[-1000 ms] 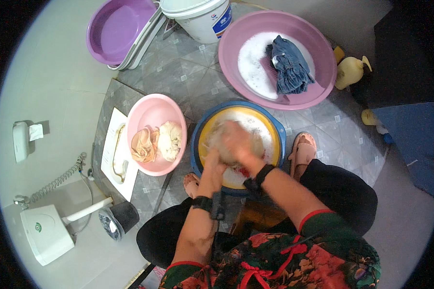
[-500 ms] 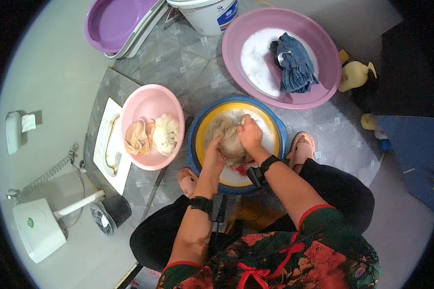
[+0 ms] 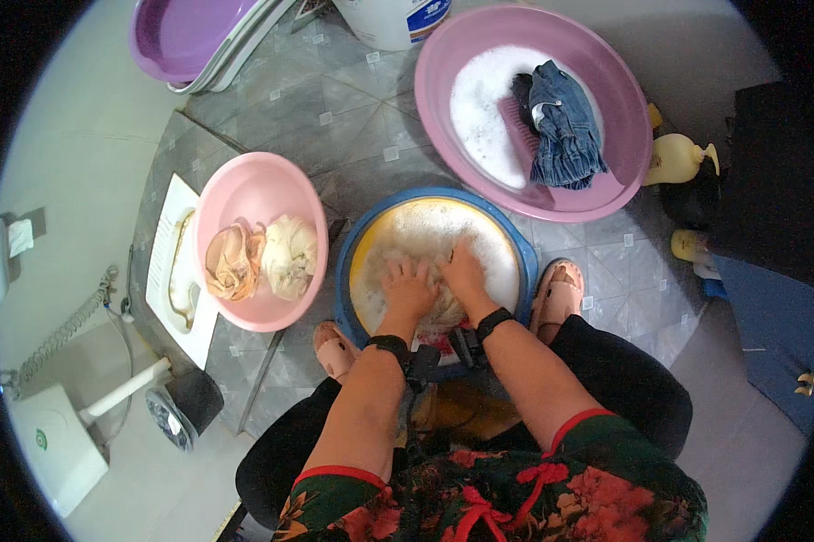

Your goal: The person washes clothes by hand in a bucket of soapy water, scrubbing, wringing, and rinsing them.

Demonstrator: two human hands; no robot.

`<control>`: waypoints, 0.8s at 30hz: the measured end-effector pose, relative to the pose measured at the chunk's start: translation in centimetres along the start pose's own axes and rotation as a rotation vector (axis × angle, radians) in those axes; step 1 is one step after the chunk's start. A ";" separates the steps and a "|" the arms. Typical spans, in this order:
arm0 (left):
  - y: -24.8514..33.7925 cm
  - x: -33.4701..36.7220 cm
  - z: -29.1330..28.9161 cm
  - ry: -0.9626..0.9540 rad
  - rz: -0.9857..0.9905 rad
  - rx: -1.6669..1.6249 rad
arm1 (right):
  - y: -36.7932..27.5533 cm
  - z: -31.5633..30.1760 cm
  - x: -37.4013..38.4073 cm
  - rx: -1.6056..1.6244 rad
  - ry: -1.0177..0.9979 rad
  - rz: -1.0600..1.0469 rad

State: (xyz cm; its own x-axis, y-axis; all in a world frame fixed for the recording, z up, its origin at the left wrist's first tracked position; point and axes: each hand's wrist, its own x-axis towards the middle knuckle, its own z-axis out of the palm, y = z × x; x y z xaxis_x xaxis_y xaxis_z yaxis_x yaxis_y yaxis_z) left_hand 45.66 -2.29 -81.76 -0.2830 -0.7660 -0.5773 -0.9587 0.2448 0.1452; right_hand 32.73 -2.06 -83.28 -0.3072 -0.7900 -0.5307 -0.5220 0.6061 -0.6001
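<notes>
A beige, soaked cloth (image 3: 443, 313) lies in foamy water in a blue-rimmed basin (image 3: 345, 271) with a yellow inner wall, between my feet. My left hand (image 3: 410, 289) presses down on the cloth, palm down, its fingers spread. Beside it my right hand (image 3: 464, 273) also pushes into the cloth and suds, fingers stretched forward and thumb apart. Foam and water hide part of the cloth. Something red (image 3: 436, 341) shows at the basin's near side, below my hands.
Left of the basin, a pink basin (image 3: 261, 172) holds peach and cream cloths, next to a floor toilet (image 3: 174, 271). At the far right, a mauve basin (image 3: 439, 108) contains suds, a washboard and blue denim (image 3: 567, 131). Bottles (image 3: 683, 160) line the right; a bin (image 3: 186, 406) stands left.
My hands have lowered the bunched cloth into the suds and now press on it. The left fingers have spread out. The view has shifted slightly.
</notes>
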 end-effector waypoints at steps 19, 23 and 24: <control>-9.0 1.9 0.5 0.266 -0.429 -1.032 | -4.3 -1.4 -4.5 0.167 0.236 -0.536; -0.5 -4.0 -6.0 -0.262 -0.498 -2.013 | -9.1 -4.5 -8.1 0.497 0.007 -0.750; -1.6 -4.2 -4.9 -0.225 -0.374 -1.994 | -11.2 -5.5 -9.9 0.515 -0.012 -0.754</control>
State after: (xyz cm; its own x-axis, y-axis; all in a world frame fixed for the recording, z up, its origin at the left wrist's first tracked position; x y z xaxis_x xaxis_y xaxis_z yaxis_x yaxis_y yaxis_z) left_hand 48.24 -2.35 -75.62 -0.2472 -0.5035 -0.8278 0.3020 -0.8519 0.4280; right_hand 37.28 -1.57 -68.05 -0.0191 -0.9942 0.1060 -0.1608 -0.1016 -0.9817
